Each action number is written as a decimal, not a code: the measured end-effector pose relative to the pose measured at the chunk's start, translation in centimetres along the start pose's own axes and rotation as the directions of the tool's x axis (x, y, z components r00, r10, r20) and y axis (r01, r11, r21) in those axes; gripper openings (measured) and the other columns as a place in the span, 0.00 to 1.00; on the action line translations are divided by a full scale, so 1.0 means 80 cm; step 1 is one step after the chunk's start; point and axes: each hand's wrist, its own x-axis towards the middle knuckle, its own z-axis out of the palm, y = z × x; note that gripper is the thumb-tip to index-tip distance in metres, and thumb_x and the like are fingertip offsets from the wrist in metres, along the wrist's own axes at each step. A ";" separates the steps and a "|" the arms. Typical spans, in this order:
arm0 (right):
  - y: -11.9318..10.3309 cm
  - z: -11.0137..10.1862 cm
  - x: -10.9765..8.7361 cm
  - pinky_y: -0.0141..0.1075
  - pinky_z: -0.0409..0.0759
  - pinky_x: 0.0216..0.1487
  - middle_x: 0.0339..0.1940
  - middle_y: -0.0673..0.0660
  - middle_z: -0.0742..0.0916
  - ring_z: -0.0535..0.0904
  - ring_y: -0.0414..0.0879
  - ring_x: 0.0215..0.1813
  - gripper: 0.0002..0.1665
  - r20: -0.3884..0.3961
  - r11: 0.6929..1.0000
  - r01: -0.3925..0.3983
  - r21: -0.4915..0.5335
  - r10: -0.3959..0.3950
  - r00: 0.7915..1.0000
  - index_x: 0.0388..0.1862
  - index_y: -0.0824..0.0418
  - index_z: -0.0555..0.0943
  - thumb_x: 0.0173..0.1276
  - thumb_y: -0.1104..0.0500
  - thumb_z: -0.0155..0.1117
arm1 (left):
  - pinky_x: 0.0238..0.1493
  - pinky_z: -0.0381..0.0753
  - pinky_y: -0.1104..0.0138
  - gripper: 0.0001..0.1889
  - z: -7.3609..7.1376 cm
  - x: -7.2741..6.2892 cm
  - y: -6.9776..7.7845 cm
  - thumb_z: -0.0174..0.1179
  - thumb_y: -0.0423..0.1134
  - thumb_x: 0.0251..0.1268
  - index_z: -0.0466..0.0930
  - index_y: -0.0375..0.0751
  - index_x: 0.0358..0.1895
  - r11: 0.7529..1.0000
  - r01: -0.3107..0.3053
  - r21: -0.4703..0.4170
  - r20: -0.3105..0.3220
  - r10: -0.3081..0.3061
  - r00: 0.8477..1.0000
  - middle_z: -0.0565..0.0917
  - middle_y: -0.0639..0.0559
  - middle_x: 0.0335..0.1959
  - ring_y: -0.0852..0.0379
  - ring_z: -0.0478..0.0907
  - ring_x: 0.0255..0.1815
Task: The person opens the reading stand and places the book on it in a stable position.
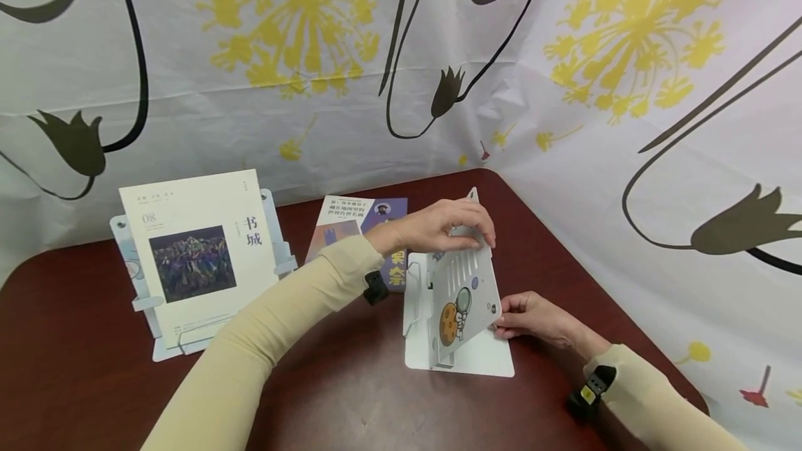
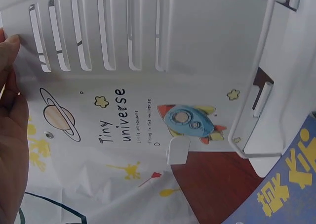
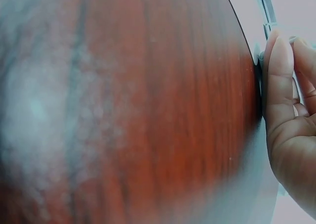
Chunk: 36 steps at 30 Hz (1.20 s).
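Observation:
A white metal book stand (image 1: 466, 298) stands half unfolded on the table, its slotted panel tilted up from a flat base plate (image 1: 485, 364). The panel carries printed cartoons, with a planet and a rocket (image 2: 190, 121) in the left wrist view. My left hand (image 1: 447, 223) grips the panel's upper edge, thumb on the slotted face. My right hand (image 1: 532, 319) pinches at the panel's lower right side, just above the base. In the right wrist view, the right thumb and fingers (image 3: 280, 61) meet at the stand's edge; the exact part they pinch is hidden.
On the left a second book stand (image 1: 278, 228) holds a cream book (image 1: 257, 284) upright. Two books lie behind my left wrist, one with a white top (image 1: 341, 211) and one purple (image 1: 395, 209). A patterned cloth (image 1: 351, 110) hangs along the table's back and right edges.

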 end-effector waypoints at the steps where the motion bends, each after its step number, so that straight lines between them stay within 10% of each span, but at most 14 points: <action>1: 0.001 0.000 0.000 0.32 0.83 0.38 0.37 0.55 0.86 0.83 0.39 0.34 0.06 0.000 1.000 0.001 -0.002 -0.001 1.000 0.36 0.67 0.80 0.66 0.64 0.61 | 0.55 0.71 0.71 0.06 0.000 0.000 0.000 0.58 0.32 0.64 0.81 0.40 0.42 1.000 0.005 0.007 -0.002 -0.005 1.000 0.82 0.52 0.43 0.62 0.73 0.50; 21: -0.001 0.016 -0.006 0.30 0.83 0.37 0.37 0.55 0.86 0.82 0.38 0.31 0.05 0.009 0.998 0.049 -0.031 -0.049 0.999 0.37 0.60 0.83 0.66 0.63 0.61 | 0.57 0.71 0.70 0.07 0.003 0.003 0.001 0.59 0.34 0.64 0.81 0.40 0.43 0.999 -0.037 -0.035 0.036 0.038 0.999 0.81 0.52 0.45 0.61 0.71 0.53; 36: -0.002 0.030 -0.004 0.29 0.82 0.35 0.37 0.54 0.86 0.83 0.38 0.32 0.19 0.011 0.994 0.060 -0.089 -0.059 0.998 0.50 0.75 0.77 0.67 0.62 0.60 | 0.57 0.70 0.73 0.07 0.010 0.005 0.007 0.58 0.34 0.65 0.80 0.39 0.44 0.999 -0.045 -0.015 0.079 0.046 0.996 0.79 0.49 0.48 0.60 0.71 0.55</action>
